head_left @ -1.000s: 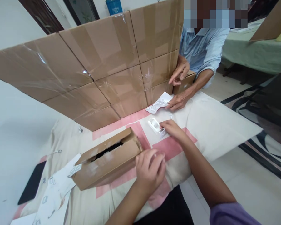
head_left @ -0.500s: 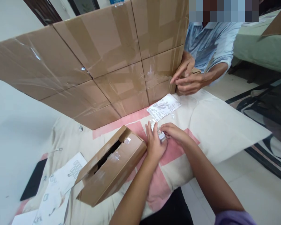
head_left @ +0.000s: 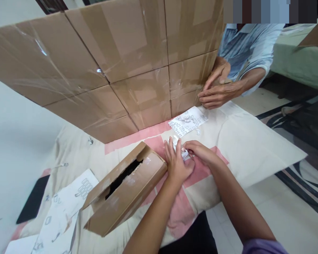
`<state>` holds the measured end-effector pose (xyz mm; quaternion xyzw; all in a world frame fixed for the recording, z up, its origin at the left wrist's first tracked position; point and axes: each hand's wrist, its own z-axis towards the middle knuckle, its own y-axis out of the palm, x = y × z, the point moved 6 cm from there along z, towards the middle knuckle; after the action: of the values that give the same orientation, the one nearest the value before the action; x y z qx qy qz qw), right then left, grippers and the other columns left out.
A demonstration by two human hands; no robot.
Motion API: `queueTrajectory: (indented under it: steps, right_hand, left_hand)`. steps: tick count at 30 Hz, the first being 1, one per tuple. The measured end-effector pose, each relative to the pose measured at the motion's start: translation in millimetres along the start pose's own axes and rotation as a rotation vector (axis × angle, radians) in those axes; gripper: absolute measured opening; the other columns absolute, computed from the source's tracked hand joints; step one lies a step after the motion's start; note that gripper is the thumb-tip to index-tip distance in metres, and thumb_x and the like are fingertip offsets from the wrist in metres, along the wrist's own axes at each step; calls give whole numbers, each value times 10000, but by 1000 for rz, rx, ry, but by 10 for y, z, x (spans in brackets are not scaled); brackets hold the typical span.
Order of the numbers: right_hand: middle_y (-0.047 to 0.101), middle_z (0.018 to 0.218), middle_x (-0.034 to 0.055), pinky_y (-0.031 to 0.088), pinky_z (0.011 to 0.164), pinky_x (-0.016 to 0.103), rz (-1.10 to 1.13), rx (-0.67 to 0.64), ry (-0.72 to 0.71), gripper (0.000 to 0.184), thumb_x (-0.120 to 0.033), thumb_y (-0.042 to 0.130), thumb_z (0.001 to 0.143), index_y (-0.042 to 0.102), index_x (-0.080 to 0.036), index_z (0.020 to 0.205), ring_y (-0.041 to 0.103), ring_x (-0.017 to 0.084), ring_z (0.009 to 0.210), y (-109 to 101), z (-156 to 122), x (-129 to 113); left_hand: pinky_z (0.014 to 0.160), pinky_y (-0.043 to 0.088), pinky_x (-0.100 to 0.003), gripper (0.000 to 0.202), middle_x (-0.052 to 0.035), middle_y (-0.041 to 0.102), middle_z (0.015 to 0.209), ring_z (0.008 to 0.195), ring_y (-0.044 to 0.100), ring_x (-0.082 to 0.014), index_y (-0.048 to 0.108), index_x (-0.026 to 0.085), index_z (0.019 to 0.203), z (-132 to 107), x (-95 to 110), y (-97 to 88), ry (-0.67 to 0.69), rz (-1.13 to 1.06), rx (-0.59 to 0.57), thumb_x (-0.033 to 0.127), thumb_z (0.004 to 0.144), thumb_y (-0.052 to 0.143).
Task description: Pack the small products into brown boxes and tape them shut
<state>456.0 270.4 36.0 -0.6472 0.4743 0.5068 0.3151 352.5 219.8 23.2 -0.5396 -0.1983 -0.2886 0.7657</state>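
Observation:
My left hand [head_left: 177, 163] and my right hand [head_left: 200, 152] meet on a small white plastic piece [head_left: 182, 153] lying on the pink and cream cloth [head_left: 238, 141]. The left fingers press down on the piece, and the right fingers pinch its right end. Most of the piece is hidden under my fingers. A brown cardboard box [head_left: 124, 187] with a dark slot in its top lies tilted just left of my left hand.
A tall wall of taped cardboard [head_left: 116, 60] stands behind. Across the cloth, another person's two hands [head_left: 217, 90] rest against its right edge, above a white sheet of small parts [head_left: 188, 121]. White sheets [head_left: 66, 211] and a black flat object [head_left: 33, 197] lie at the left.
My left hand moved from near the box up to the white piece and pressed onto it. The box tipped and turned. The other person let go of the white sheet and brought both hands together.

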Motion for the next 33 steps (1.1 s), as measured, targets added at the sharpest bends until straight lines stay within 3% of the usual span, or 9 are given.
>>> queueTrajectory:
  steps: [6,10,16,22,28,33]
  right_hand:
    - [517,689,-13,350,593,261,61,-36,54,172,-347,656,719,651,-175,723,428,128,648,-10,28,27]
    - [537,706,-15,376,611,259,39,1,108,205,-380,676,705,628,-182,727,468,136,669,16,45,33]
    - [493,651,-38,376,612,278,-90,66,46,241,-413,643,721,544,-199,673,450,135,627,70,33,13]
    - [563,727,-5,399,693,318,-298,223,-64,205,-393,547,780,571,-202,707,521,180,727,81,-44,-31]
    - [575,802,26,413,766,355,-514,323,-183,251,-379,454,903,544,-216,734,549,215,811,165,-195,-115]
    - [555,784,17,414,764,356,-524,371,-199,269,-389,441,933,505,-227,728,534,208,788,202,-424,-80]
  left_hand:
    - [1248,162,-643,963,-167,124,1699,1579,37,-407,246,211,1574,-13,-32,8,23,-54,24,267,725,697]
    - [1258,123,-635,1019,-158,69,1709,1586,-14,-389,190,222,1586,-13,-87,21,3,-110,5,197,690,675]
    - [1260,164,-599,993,-151,-6,1721,1591,30,-366,171,239,1583,13,-174,23,-103,-181,11,190,721,662]
    - [1260,174,-587,908,-177,86,1707,1583,88,-363,221,209,1573,34,-174,24,-104,-179,32,193,769,642]
    - [1257,183,-591,946,-213,179,1676,1575,120,-351,114,175,1598,44,-177,-6,-48,-197,73,224,805,627]
    - [1256,177,-605,962,-215,173,1673,1570,130,-358,91,183,1600,54,-197,-5,-26,-203,97,303,828,652]
